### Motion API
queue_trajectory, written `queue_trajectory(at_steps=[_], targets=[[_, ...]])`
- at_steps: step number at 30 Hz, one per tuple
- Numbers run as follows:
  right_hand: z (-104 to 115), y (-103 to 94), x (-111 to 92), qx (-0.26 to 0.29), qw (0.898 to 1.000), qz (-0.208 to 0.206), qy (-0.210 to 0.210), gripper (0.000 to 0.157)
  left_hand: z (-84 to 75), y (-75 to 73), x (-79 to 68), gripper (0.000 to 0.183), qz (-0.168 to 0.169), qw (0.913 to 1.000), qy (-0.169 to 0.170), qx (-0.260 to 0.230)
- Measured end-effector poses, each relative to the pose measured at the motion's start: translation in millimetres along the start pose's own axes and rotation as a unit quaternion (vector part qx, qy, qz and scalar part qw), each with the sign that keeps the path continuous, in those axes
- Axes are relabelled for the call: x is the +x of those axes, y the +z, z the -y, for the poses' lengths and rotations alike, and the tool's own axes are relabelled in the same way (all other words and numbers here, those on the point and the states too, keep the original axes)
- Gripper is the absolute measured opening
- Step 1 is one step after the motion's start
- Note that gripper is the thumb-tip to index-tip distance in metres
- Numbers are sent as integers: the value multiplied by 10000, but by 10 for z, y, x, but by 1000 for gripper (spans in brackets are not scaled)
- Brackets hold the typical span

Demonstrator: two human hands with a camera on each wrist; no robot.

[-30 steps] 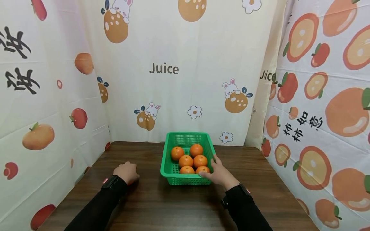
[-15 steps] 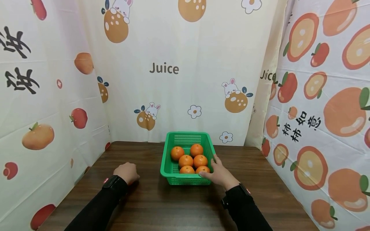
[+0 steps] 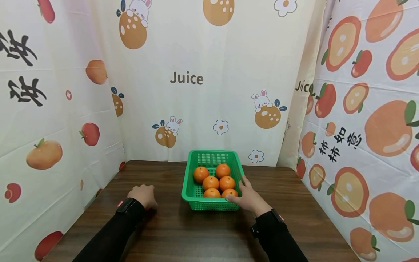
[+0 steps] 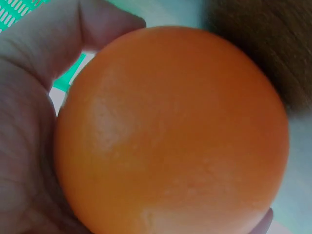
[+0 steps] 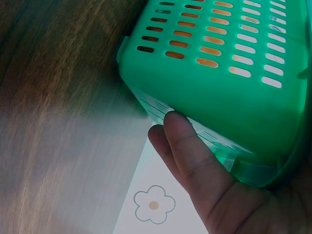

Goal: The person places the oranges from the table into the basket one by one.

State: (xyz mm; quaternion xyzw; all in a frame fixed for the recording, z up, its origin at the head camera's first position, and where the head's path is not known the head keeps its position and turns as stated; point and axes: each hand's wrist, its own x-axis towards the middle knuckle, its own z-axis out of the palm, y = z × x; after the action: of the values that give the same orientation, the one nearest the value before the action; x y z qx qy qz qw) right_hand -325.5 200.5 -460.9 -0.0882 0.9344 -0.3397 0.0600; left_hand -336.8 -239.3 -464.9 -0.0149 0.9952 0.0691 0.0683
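My left hand (image 3: pixel 143 195) is low over the left part of the table, left of the basket. In the left wrist view it holds a round orange (image 4: pixel 170 131), with the thumb and fingers around the fruit; the head view hides this one behind the hand. A green plastic basket (image 3: pixel 214 206) contains several more oranges (image 3: pixel 210 183). My right hand (image 3: pixel 248 198) holds the basket's near right corner, its thumb over the front rim. In the right wrist view the fingers (image 5: pixel 183 136) lie along the basket's outer wall.
The dark wooden table (image 3: pixel 209 236) carries the basket near its far edge. Printed fruit curtains hang at the back (image 3: pixel 229 91), the left (image 3: pixel 65 120) and the right (image 3: pixel 353 153). The basket stands close to the back curtain.
The fingers of my left hand have shifted slightly over the same spot. My right hand and the basket keep their places.
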Motion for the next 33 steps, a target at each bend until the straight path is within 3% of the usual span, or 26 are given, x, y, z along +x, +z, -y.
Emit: queue_trajectory(at_steps=[6, 12, 20, 28, 33], targets=[[-1, 8, 1, -46, 10000, -34, 13, 104, -38, -31, -40, 63, -140, 9998, 119, -122], [7, 1, 3, -74, 10000, -47, -7, 104, -50, 27, 12, 63, -391, 9986, 316, -184], [-5, 6, 11, -19, 10000, -18, 25, 104, -112, -4, 43, 63, -759, 9948, 623, -267], [-4, 4, 12, -11, 10000, -33, -11, 103, -192, 59, 181, 64, -951, 9912, 768, -513], [-21, 2, 20, 9, 10000, -8, -39, 107, -251, 77, 284, 58, -1311, 9851, 882, -677]])
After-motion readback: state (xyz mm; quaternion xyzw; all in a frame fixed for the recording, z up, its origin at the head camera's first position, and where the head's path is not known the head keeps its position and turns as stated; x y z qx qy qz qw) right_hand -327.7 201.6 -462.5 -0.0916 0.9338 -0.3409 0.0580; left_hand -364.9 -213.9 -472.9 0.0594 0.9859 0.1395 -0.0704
